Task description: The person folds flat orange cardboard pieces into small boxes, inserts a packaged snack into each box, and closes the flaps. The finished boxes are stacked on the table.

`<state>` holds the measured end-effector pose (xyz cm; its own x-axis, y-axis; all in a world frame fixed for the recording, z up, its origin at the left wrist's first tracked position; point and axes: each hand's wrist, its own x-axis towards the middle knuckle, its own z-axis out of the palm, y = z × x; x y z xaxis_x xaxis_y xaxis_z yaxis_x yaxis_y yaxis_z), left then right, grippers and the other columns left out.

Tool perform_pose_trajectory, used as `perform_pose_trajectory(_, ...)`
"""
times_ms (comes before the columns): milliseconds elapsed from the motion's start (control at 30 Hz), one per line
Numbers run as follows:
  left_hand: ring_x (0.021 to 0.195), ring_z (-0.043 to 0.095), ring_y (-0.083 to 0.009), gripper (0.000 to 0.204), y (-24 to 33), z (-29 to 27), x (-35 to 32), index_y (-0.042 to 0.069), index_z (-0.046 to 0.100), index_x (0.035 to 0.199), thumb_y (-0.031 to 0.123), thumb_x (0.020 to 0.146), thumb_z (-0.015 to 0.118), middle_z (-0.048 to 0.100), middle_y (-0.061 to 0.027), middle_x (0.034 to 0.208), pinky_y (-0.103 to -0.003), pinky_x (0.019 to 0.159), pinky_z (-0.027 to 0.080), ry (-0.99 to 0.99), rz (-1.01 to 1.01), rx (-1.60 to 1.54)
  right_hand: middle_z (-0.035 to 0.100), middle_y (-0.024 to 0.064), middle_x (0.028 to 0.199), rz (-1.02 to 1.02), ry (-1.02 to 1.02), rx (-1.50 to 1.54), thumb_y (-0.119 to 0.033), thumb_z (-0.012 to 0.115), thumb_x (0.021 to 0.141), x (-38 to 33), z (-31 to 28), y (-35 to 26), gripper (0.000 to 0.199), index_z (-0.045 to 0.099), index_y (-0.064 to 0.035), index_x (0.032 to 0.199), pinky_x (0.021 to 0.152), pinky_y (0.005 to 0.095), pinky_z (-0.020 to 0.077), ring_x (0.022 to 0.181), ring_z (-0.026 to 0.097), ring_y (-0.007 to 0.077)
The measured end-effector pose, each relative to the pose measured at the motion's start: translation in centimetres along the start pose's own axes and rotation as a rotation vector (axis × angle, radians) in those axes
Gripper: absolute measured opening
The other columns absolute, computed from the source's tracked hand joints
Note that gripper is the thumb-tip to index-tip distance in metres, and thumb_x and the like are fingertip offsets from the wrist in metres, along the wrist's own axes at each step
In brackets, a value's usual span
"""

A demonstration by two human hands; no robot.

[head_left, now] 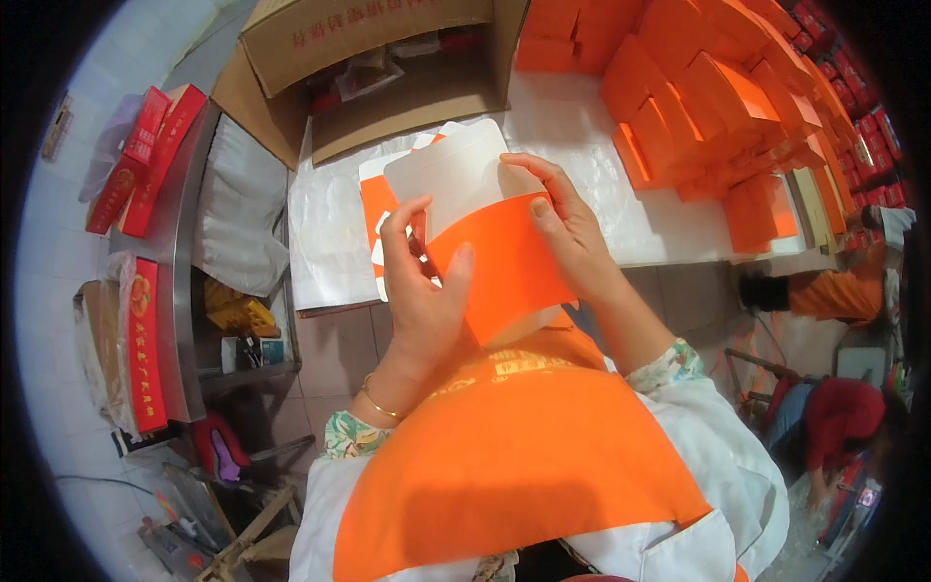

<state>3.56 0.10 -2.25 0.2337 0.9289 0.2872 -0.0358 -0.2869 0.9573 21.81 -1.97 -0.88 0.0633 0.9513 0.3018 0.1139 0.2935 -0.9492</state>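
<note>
An orange carton (506, 254) with a pale inner flap (456, 179) standing up from its far end is held between my two hands, in front of my orange apron. My left hand (423, 289) grips its left side, thumb on the orange face and fingers curled round the edge. On the right side, my right hand (572, 228) has its thumb on the orange face and its forefinger reaching to the flap's edge. Behind the carton lie flat orange-and-white carton blanks (372, 199) on the white-covered table (330, 247), partly hidden by my hands.
A large open cardboard box (407, 114) stands at the table's back, with plastic-wrapped things inside. Orange boxes (693, 116) are piled at the back right. Red boxes (160, 160) rest on a metal bench at the left. Another person (839, 427) is low at the far right.
</note>
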Motion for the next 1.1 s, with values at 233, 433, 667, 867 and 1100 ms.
perform_pose_trajectory(233,0.114,0.053,-0.0169,0.039,0.1,-0.1,-0.3,0.0,0.046,0.134,0.012,0.098,0.05,0.05,-0.0111,0.129,-0.029,0.097,0.043,-0.117,0.09,0.305,0.056,0.013,0.124,-0.031,0.013,-0.003,-0.035,0.043,0.103,-1.5,-0.4,1.4,0.044,0.055,-0.0027,0.13,0.1,0.0323,0.0405,0.117,0.053,0.0222)
perform_pose_trajectory(433,0.104,0.057,-0.0142,0.03,-1.1,0.3,-0.6,-0.002,0.058,0.118,0.02,0.102,0.046,0.059,-0.0104,0.12,-0.026,0.088,0.045,-0.151,0.042,0.157,0.059,0.0123,0.114,0.12,0.125,0.006,-0.036,0.04,0.103,-2.6,-0.3,2.2,0.044,0.062,0.0014,0.112,0.094,0.0317,0.043,0.106,0.056,0.0217)
perform_pose_trajectory(667,0.079,0.051,-0.0054,0.032,1.5,0.5,5.2,-0.002,0.063,0.104,0.028,0.102,0.052,0.062,-0.0023,0.092,-0.022,0.071,0.043,-0.179,-0.262,-0.091,0.058,0.0098,0.083,0.23,0.176,-0.058,-0.036,0.04,0.102,2.2,-2.1,0.1,0.044,0.059,0.0021,0.091,0.081,0.031,0.0455,0.082,0.055,0.0192)
perform_pose_trajectory(867,0.079,0.051,-0.006,0.034,0.9,0.9,3.2,-0.002,0.063,0.105,0.029,0.102,0.052,0.061,-0.0028,0.092,-0.022,0.071,0.043,-0.053,-0.133,0.023,0.058,0.0084,0.092,0.094,0.197,-0.206,-0.037,0.039,0.103,1.3,-1.6,0.5,0.041,0.057,-0.0001,0.097,0.083,0.029,0.0431,0.089,0.052,0.0144)
perform_pose_trajectory(1100,0.082,0.054,-0.0128,0.04,0.9,0.0,0.9,-0.004,0.064,0.096,0.03,0.104,0.046,0.059,-0.006,0.09,-0.025,0.077,0.043,-0.124,-0.077,-0.002,0.057,0.0039,0.092,0.293,0.134,0.073,-0.038,0.037,0.104,-2.2,-1.2,0.5,0.04,0.058,-0.0042,0.099,0.082,0.0254,0.0424,0.086,0.052,0.0116)
